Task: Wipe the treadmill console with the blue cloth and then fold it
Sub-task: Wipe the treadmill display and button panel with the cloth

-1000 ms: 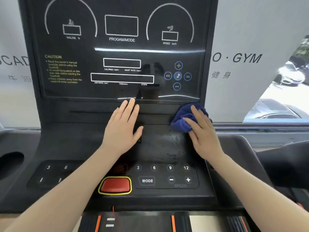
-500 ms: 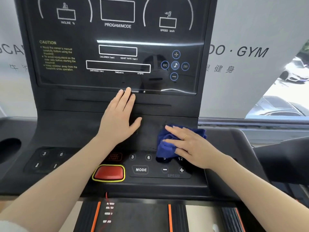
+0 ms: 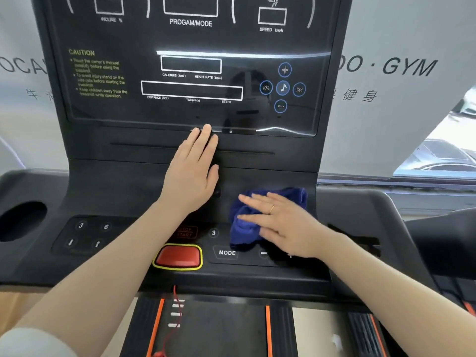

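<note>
There was one view only — a wide-angle camera worn on the person's head, so no second view shared the scene. It looked forward and slightly down from close in front of the treadmill console [image 3: 108,191], near enough that the display panel [image 3: 190,73] was cut off at the top edge. Both forearms entered from the bottom corners, the left hand [image 3: 190,173] and right hand [image 3: 283,225] sitting near the middle. The lens bent straight edges outward — the wall sign [image 3: 409,67] at right leaned. The belt deck [image 3: 213,328] showed along the bottom.
</note>
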The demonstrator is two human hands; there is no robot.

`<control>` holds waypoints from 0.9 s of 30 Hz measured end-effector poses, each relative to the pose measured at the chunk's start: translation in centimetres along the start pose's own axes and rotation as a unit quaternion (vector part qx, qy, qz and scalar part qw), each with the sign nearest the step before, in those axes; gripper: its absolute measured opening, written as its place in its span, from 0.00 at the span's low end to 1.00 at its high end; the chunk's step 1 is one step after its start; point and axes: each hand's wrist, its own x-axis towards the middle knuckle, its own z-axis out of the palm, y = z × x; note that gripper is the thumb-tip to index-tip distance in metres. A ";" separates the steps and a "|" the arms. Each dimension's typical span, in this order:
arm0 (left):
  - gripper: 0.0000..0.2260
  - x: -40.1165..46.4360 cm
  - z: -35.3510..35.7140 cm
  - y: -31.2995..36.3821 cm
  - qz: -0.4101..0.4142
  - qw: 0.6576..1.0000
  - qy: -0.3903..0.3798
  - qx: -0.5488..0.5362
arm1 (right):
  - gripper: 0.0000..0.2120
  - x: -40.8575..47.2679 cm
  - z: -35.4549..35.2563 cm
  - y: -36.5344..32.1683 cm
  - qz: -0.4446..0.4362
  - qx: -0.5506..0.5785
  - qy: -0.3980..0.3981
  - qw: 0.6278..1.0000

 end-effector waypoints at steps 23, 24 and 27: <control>0.27 -1.8 -3.5 -5.5 0.019 0.989 0.000 -0.150 | 0.13 8.5 0.3 -0.4 0.088 -0.251 0.403 0.875; 0.26 -2.4 -3.5 -6.5 0.005 0.990 0.009 -0.140 | 0.13 9.6 0.5 -0.8 0.069 -0.233 0.409 0.880; 0.22 -4.1 -3.6 -9.0 -0.020 0.994 0.027 -0.105 | 0.14 13.2 0.9 -2.1 0.019 -0.200 0.385 0.901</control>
